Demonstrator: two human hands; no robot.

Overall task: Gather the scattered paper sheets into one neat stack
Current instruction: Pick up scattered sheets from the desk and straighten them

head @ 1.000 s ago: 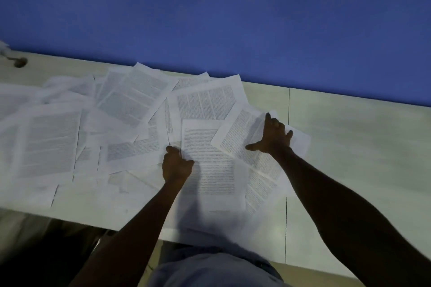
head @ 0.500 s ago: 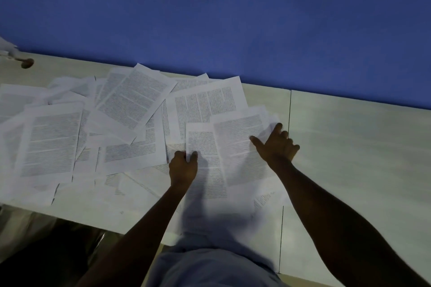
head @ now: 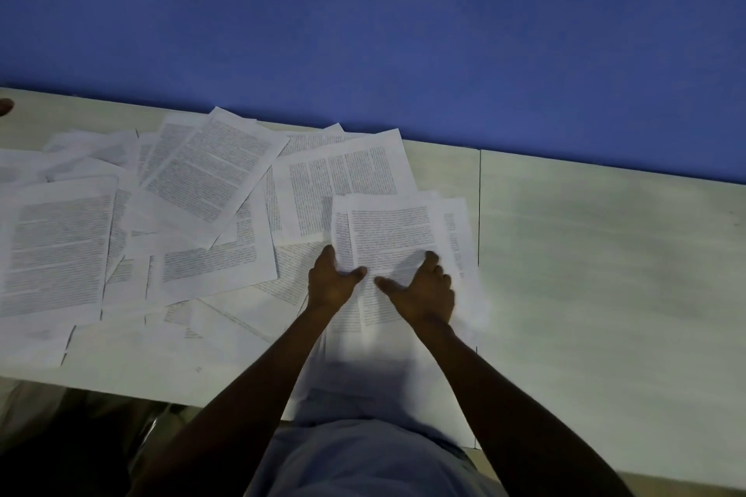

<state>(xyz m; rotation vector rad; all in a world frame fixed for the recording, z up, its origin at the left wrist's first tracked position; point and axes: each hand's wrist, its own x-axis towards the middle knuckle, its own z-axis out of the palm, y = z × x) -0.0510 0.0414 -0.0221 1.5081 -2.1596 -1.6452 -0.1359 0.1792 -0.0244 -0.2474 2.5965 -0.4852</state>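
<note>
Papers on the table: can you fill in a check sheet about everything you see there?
Surface: pale table, a seam down it.
Job's things: small pile forming by the seam; scattered sheets overlapping to the left.
Clutter: small dark object at far left edge, too cut off to name.
Grips: left hand and right hand on the pile's sides, thumbs on top.
Cables: nothing seen.
Surroundings: blue wall behind.

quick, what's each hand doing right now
Left hand: grips the left edge of the small stack.
Right hand: fingers curled on the stack's right side, holding it.
</note>
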